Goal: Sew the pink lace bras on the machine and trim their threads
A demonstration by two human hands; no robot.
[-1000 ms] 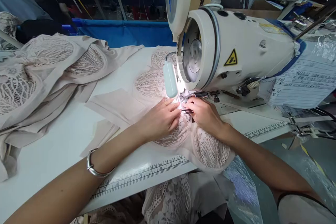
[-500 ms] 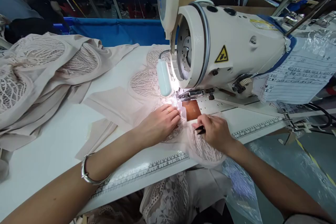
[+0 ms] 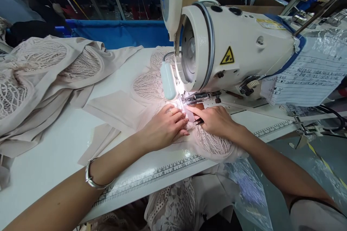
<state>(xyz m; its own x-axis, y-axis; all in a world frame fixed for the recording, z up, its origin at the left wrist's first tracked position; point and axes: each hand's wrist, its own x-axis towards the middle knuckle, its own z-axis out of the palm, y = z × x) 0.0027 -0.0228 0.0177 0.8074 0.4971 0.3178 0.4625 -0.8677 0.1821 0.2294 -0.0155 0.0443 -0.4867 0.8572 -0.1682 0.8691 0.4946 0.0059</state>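
Observation:
A pale pink lace bra (image 3: 213,140) lies under the presser foot (image 3: 187,100) of the white sewing machine (image 3: 230,43). My left hand (image 3: 169,124) rests on its lace just left and in front of the foot, fingers bent and gripping the fabric. My right hand (image 3: 217,121) is to the right of the foot, its index finger stretched out to the fabric edge by the foot. Dark pointed thread snips (image 3: 199,121) stick out from under its curled fingers. The fabric beneath both hands is partly hidden.
A pile of similar lace pieces (image 3: 78,61) covers the table's left side. A small lamp (image 3: 168,81) lights the needle area. A printed ruler (image 3: 162,173) runs along the front edge. More lace (image 3: 173,205) hangs below it. Handwritten paper (image 3: 311,72) hangs at right.
My right hand has moved up and left to the presser foot, and its index finger now reaches out. The right-hand cup has shifted slightly right and up. My left hand stays nearly in place.

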